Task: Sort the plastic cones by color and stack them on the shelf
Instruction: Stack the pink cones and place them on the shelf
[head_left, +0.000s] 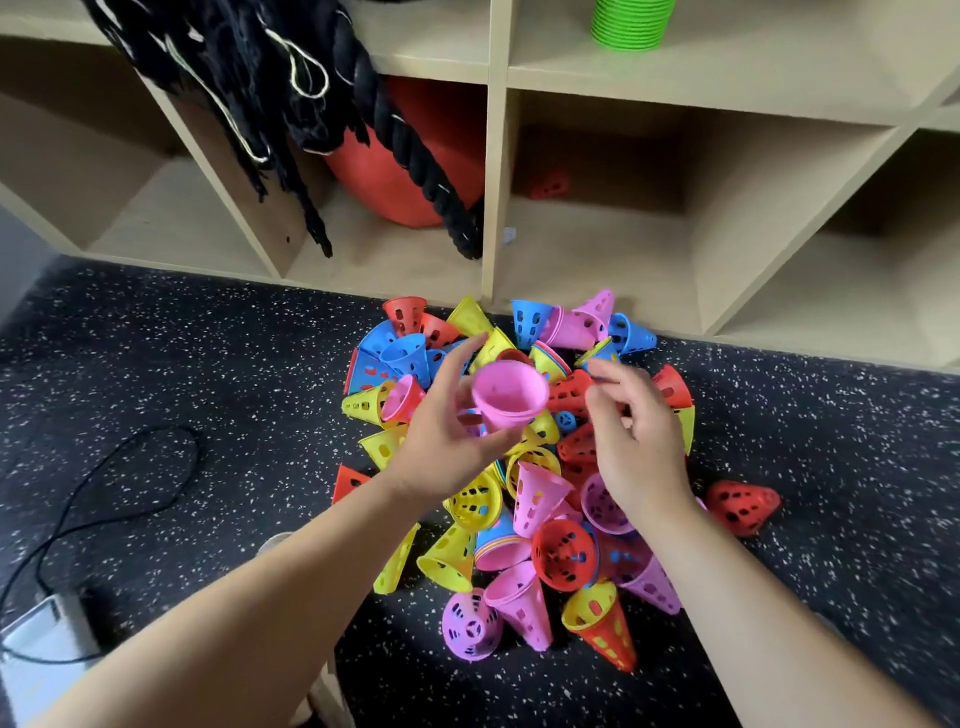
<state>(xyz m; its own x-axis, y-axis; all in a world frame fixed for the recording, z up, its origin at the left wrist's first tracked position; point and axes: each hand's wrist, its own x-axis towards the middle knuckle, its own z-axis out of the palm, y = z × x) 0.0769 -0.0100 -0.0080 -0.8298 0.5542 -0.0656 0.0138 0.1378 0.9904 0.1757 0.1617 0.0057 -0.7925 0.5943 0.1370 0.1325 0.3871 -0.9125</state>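
A: Why's the left hand (447, 441) gripping that pink cone (510, 392) mouth-up, just above the pile (530, 499)?
B: Probably so more pinks can nest in it. Right hand (636, 436) hovers over the pile, loosely curled, empty.

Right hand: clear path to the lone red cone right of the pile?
Probably yes: the red cone lies alone on the floor, nothing over it, and the right hand hovers above the pile close by.
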